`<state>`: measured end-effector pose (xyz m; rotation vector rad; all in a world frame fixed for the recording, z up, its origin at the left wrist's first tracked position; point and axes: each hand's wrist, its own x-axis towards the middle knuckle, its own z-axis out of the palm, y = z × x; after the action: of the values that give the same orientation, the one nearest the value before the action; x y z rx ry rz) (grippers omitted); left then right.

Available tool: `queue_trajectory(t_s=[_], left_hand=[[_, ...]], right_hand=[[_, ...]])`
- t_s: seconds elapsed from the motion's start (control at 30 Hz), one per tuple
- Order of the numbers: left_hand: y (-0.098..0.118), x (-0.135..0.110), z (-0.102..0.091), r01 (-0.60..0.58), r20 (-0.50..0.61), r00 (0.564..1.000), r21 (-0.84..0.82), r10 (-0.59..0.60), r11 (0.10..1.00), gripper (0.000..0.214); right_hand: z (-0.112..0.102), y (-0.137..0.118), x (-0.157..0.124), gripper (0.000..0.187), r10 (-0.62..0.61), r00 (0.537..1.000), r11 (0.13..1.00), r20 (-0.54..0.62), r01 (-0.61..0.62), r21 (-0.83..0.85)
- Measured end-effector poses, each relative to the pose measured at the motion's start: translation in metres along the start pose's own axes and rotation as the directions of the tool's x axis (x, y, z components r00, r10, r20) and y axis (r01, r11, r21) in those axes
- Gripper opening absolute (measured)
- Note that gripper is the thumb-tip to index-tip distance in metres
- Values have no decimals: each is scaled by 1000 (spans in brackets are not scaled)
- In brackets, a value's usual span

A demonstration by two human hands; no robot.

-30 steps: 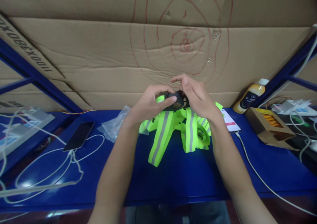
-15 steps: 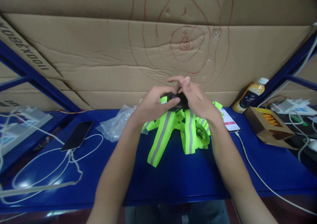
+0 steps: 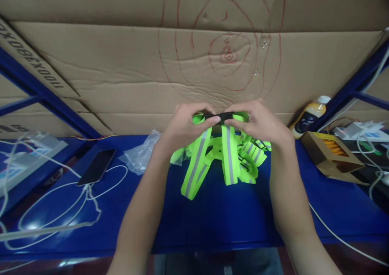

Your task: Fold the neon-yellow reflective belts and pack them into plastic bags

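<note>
A neon-yellow reflective strap harness (image 3: 226, 157) with grey stripes hangs from both my hands above the blue table (image 3: 212, 214). My left hand (image 3: 185, 125) pinches the left end of a black band (image 3: 220, 117) at the top of the straps. My right hand (image 3: 258, 123) grips the band's right end, fingers curled round it. The band is stretched flat between the two hands. The strap ends trail down onto the table.
A crumpled clear plastic bag (image 3: 139, 155) lies left of the straps. A dark phone (image 3: 96, 166) with white cables (image 3: 60, 202) lies at the left. A yellow bottle (image 3: 308, 117) and an open brown carton (image 3: 331, 157) stand at the right. Cardboard (image 3: 121, 76) walls the back.
My hands moved apart and pulled the black band out flat between them. My right hand shifted right and now covers the phone with the white screen behind it.
</note>
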<state>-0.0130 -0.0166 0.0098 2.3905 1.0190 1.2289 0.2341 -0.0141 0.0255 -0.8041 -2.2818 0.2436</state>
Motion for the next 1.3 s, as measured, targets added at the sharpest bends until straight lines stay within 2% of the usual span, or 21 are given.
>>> queue_trajectory(t_s=[0.1, 0.17, 0.27, 0.33, 0.37, 0.43, 0.53, 0.63, 0.73, 0.77, 0.83, 0.93, 1.0, 1.07, 1.17, 1.3], left_hand=[[-2, 1, -1, 118, 76, 992, -192, -105, 974, 53], [-5, 1, -1, 246, 131, 969, -387, -211, 889, 61], [-9, 2, -2, 391, 187, 917, -599, -353, 699, 44], [-12, 2, -5, 396, 167, 907, -649, -387, 649, 39], [-13, 2, -7, 377, 142, 913, -652, -382, 658, 41], [-14, 0, -11, 294, 57, 942, -614, -330, 732, 42], [-14, -1, -14, 136, -37, 984, -471, -174, 872, 33], [-11, -1, -11, 35, -62, 996, -364, -61, 931, 27], [-10, 1, -6, 4, -94, 995, -365, -42, 931, 28], [-10, 1, -5, 17, -78, 996, -380, -51, 925, 33], [-13, 0, -4, 95, 34, 995, -430, -89, 898, 46], [-17, -1, -4, 239, 200, 968, -566, -150, 789, 64], [-18, -2, -5, 285, 233, 957, -665, -171, 690, 70], [-16, -2, -6, 300, 228, 954, -707, -196, 641, 62], [-16, -1, -8, 255, 152, 966, -680, -208, 688, 44], [-21, -1, -10, 82, 35, 997, -527, -74, 846, 50]], right_hand=[[2, -2, 0, 17, -71, 991, 997, -111, 67, -38], [7, -2, 2, 22, -147, 969, 989, -196, 137, -63], [16, -2, 7, 32, -219, 937, 974, -273, 193, -120], [19, -4, 9, 34, -209, 944, 975, -255, 179, -134], [20, -5, 9, 34, -195, 953, 978, -230, 171, -124], [19, -8, 7, 43, -171, 973, 984, -153, 163, -67], [14, -9, 4, 62, -118, 986, 990, -114, 126, 64], [10, -4, 3, 44, -4, 990, 999, -143, 11, 53], [8, 1, 2, 37, 41, 995, 999, -93, -43, -16], [8, 2, 2, 38, 33, 995, 999, -92, -34, -10], [8, 4, 1, 35, -1, 988, 1000, -153, 4, 18], [8, 5, 1, 26, -65, 963, 997, -263, 73, 19], [8, 4, 1, 25, -111, 953, 993, -282, 114, -6], [9, 2, 2, 27, -147, 950, 989, -276, 146, -22], [8, -2, 3, 32, -150, 967, 989, -205, 146, -36], [6, -3, 2, 69, -100, 993, 994, -57, 98, -41]])
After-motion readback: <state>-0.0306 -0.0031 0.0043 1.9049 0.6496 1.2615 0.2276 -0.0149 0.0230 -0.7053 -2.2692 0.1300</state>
